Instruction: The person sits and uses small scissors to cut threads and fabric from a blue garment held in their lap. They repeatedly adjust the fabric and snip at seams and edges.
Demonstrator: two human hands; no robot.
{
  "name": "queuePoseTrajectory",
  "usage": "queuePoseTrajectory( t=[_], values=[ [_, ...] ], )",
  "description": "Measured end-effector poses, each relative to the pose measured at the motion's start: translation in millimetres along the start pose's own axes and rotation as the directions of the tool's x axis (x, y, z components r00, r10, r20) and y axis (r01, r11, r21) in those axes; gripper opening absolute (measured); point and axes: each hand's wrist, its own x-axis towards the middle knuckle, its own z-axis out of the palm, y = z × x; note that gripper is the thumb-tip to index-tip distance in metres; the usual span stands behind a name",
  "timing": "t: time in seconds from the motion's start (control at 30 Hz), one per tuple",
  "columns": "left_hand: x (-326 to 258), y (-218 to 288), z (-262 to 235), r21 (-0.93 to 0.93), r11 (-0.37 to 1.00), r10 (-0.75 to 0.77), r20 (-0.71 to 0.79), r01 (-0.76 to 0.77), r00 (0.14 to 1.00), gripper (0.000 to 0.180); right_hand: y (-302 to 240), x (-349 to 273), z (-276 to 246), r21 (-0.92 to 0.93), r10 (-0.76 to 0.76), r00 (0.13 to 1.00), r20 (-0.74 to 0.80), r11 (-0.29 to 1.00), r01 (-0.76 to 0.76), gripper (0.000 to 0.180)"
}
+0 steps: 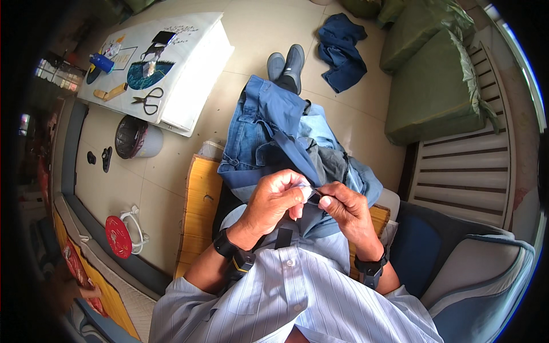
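My left hand point(273, 201) is closed in a pinch on a small pale whitish piece point(307, 192), perhaps cloth, held above my lap. My right hand point(347, 212) is closed on a thin dark pointed tool point(316, 192), whose tip meets the pale piece; its exact kind is too small to tell. Below both hands, blue jeans point(243, 140) lie bunched over my legs. Lighter denim point(318, 127) and a dark grey cloth point(328, 162) are heaped with them. Fingers hide part of the pale piece.
A white table point(197, 68) at the far left bears black-handled scissors point(150, 103) and a blue bottle point(102, 62). Beside it stands a lined wastebasket point(150, 142). A red-topped stool point(118, 236) is at left. Dark blue clothing point(342, 50) lies on the floor; green-covered cushions point(429, 91) rest at right.
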Motion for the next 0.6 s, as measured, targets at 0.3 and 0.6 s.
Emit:
queuePoseTrajectory(
  t=[0.3,0.6],
  values=[
    [-0.9,-0.4,-0.5,-0.023,1.000,-0.008,0.003,0.008,1.000,0.010,2.4,1.1,-1.5,-0.029,-0.040,0.999,0.021,0.999,0.040,0.021],
    [-1.1,-1.4,0.8,0.007,0.999,-0.034,0.019,0.033,0.999,0.011,-0.1,4.8,-1.1,-0.105,-0.103,0.994,0.024,0.989,0.105,0.020]
  ],
)
